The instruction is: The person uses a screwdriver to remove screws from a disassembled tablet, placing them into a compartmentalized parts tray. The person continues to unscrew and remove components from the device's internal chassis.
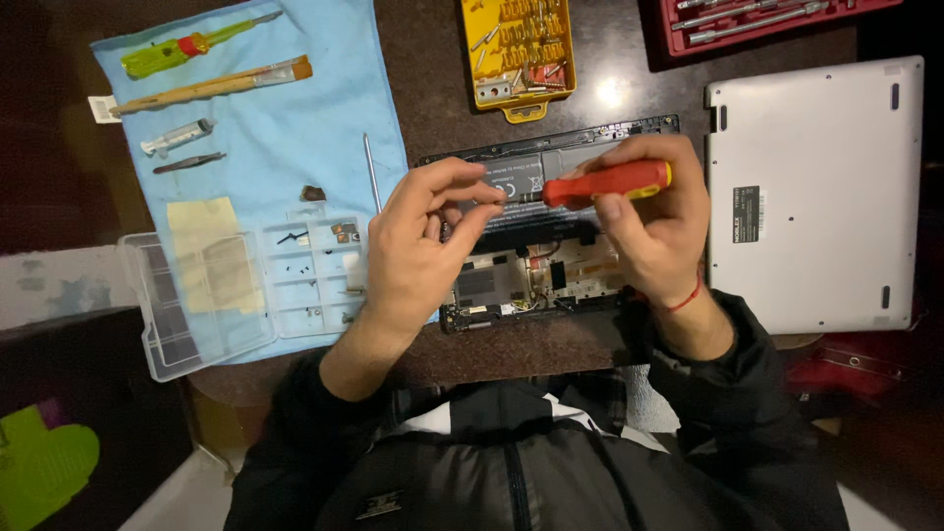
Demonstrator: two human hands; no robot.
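Your right hand is closed around the red screwdriver, and your left hand pinches its tip at 9 o'clock, over the open laptop. If the tip slips, it could gouge the board; a freed screw could drop among the parts, well short of the tray at 9 o'clock.

Glossy plastic screwdriver handle, soft blue cloth, seemingly matt lid

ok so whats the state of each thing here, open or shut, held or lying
laptop: back cover off, insides showing
back cover: lying apart on the table, inner side down
red screwdriver: held in right hand, tip at left hand
clear parts box: lid open, small screws inside
yellow bit case: open
red tool case: open
syringe: lying on blue cloth
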